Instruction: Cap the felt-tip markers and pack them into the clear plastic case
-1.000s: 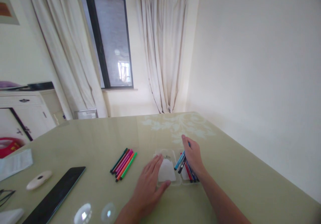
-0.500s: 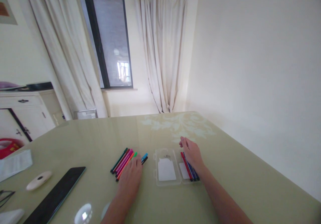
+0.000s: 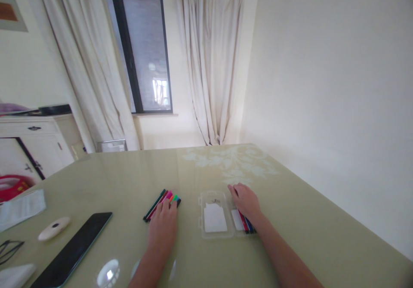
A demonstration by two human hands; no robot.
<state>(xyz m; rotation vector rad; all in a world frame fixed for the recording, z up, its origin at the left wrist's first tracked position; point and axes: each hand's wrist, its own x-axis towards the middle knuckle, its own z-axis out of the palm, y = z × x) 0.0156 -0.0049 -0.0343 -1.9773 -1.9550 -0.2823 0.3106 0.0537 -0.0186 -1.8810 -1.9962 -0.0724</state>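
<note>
My left hand [image 3: 163, 225] lies over a bunch of felt-tip markers [image 3: 158, 204] on the table, fingers stretched across them and partly covering them. Dark green, dark red, pink, orange, bright green, blue and black ends show around the fingertips. My right hand [image 3: 247, 202], its fingers curled, is over the right half of an open clear plastic case [image 3: 217, 237]. Beneath it, red and dark blue markers [image 3: 248, 225] lie in the case, their upper parts covered by the hand. What the curled fingers hold, if anything, is hidden. A white card [image 3: 214, 219] lies in the case's left half.
On the left of the table are a black tablet-like slab [image 3: 74, 249], an oval cream object [image 3: 54, 229], a face mask [image 3: 22, 208], dark glasses frames [image 3: 11, 250] and a white object [image 3: 17, 276]. The wall [image 3: 338, 128] runs along the right side.
My left hand has shifted slightly left, and the blue and black markers now lie closer against the others. My right hand has come down lower over the markers in the case.
</note>
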